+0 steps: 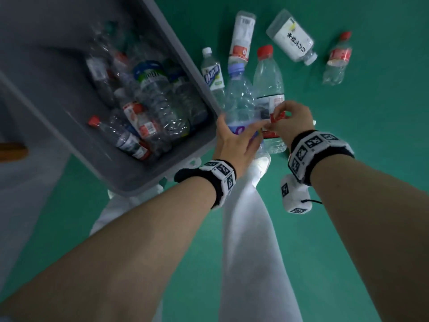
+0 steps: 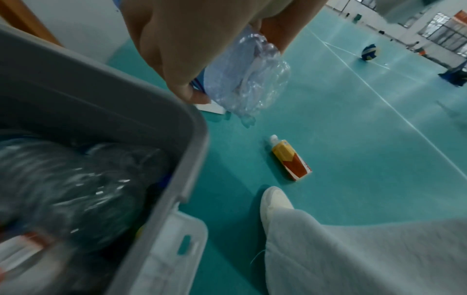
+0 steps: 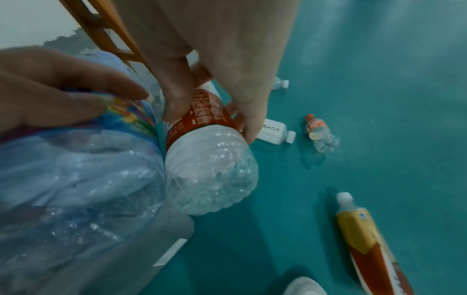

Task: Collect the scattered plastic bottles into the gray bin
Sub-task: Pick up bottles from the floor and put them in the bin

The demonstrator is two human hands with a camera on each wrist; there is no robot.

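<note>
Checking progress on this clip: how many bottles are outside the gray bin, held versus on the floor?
Held: 2 (purple-capped bottle in left hand, red-capped bottle in right hand)
On floor: 5 (white-capped bottle, red-and-white-labelled bottle, white-labelled bottle, small red-labelled bottle, yellow-labelled bottle)
Total: 7

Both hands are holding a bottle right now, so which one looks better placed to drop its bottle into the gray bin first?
Probably the left hand: its purple-capped bottle is right beside the gray bin, nearer than the right hand.

A blue and yellow ball lies far off on the green floor, near white court lines.
</note>
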